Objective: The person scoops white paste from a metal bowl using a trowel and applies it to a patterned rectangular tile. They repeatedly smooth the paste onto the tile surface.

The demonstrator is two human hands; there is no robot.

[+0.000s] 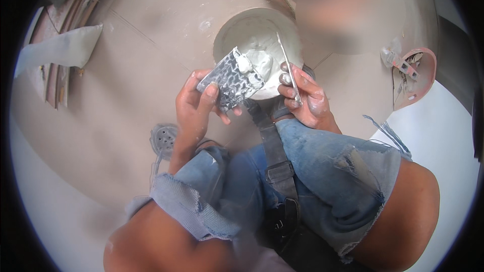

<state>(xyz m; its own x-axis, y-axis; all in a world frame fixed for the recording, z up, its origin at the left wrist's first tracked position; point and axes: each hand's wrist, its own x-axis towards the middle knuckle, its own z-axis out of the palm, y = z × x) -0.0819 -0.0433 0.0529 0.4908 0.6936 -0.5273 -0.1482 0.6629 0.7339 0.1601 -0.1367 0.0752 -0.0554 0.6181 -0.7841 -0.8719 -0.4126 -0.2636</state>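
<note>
nearest to us are our two bare knees and the torn denim shorts [322,171], with one dark strap [276,156] running down between the legs. above them we see our two hands, both lifted over one round bowl [229,32] that stands on the tiled floor [126,70].

our left hand [194,106] is closed around one small patterned tile piece [232,78]; the thumb lies on its front face and the other fingers are behind it. the piece is tilted, and its long axis runs from lower left to upper right, so its upper end points toward the bowl. one lump of white paste [254,65] sits on this upper end, just over the bowl's near rim.

our right hand [307,100] is closed on one thin metal blade [287,65]. the blade is nearly upright in the picture, leaning a little to the left, and its tip reaches over the inside of the bowl. it is just beside the paste, on the right of it; we cannot tell if it touches. so the paste lies between the two hands, and the right hand with the blade is the nearer one to work on it.

on the floor we count also one round drain cover [164,138] left of the left wrist, and one white cloth strip [60,50] far left. a blurred person is behind the bowl.
</note>
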